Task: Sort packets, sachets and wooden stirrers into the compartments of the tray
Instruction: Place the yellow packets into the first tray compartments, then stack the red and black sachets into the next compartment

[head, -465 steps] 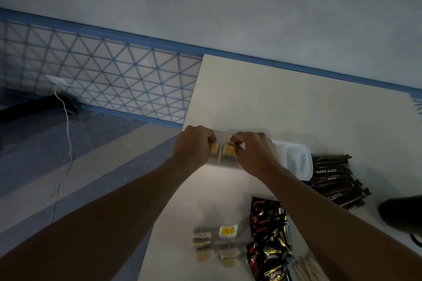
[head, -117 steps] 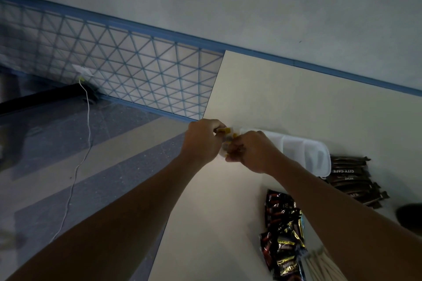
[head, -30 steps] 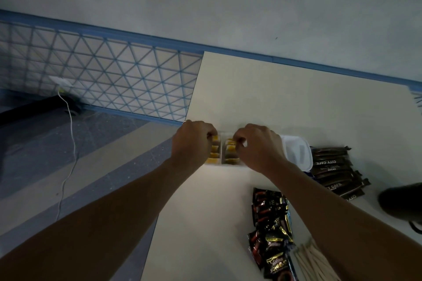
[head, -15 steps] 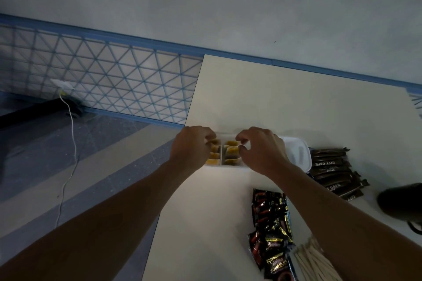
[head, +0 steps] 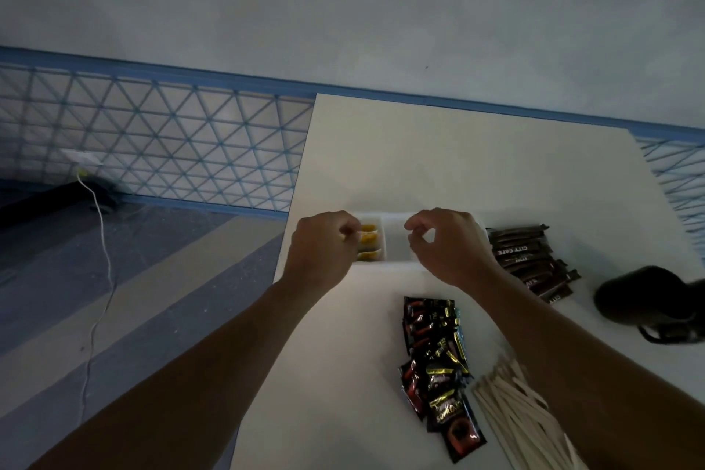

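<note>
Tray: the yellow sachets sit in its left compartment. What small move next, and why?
Probably move the right hand down to the black-and-red packets: it looks empty, the tray compartment beside the yellow sachets shows bare, and that pile lies nearest.

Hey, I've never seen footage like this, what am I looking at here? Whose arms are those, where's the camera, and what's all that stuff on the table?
There is no machine: these are a person's two bare arms, filmed by one wide-angle camera worn on the head and looking down. On the pale table stands a white tray with compartments. Its leftmost compartment holds yellow sachets. The left hand has its fingertips at them, though I cannot tell whether it pinches one. The right hand hovers over the next compartment, fingers curled, holding nothing visible. Not yet sorted: brown stick packets right of the tray, black-and-red packets nearer the person, and wooden stirrers beside those. A dark blurred object lies far right.
</note>
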{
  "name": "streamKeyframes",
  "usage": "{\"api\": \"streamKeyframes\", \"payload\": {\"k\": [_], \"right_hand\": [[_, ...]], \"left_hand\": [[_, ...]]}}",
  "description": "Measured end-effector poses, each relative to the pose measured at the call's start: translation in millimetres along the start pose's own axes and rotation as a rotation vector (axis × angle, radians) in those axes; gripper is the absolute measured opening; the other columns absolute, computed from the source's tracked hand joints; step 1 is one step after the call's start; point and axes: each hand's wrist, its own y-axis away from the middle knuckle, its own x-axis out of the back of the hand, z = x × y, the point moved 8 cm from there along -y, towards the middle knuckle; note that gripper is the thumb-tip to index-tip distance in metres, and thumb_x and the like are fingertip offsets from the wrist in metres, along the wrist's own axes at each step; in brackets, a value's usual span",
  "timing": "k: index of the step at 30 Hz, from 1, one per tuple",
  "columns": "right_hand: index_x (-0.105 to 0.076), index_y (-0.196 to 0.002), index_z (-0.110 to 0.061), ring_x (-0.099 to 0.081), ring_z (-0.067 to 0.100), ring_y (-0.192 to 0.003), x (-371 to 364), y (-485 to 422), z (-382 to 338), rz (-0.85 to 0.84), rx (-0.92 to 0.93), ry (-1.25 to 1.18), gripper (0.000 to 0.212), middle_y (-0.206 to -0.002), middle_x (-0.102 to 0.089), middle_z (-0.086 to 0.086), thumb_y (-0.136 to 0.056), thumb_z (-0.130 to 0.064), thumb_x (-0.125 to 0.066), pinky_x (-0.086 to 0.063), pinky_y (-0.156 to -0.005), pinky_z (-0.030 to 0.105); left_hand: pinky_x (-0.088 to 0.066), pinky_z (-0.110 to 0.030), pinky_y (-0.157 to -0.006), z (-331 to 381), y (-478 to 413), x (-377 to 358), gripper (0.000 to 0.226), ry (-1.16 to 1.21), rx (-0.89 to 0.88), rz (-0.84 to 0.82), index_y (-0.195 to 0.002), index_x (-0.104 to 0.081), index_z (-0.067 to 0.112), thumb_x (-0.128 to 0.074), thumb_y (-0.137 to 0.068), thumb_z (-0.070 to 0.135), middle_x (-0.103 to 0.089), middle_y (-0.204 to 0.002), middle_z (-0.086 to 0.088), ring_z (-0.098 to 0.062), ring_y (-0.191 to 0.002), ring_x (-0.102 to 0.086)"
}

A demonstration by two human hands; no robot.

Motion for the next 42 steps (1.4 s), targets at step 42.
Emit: {"api": "streamKeyframes", "payload": {"k": [42], "right_hand": [[-0.041,-0.142,-0.017,-0.039,0.015,-0.117,-66,199,79,-0.234,-0.263,-0.124,0.065,-0.134,-0.041,0.005,-0.087,-0.023,-0.073,-0.041,-0.089,0.021]], "left_hand": [[-0.050,-0.028,-0.074,37,160,-140,0.035,-0.137,0.043,-0.465,-0.106,-0.054,0.018,-0.077,-0.081,0.025,-0.063,-0.106,0.001,-0.018,-0.094,-0.063]]}}
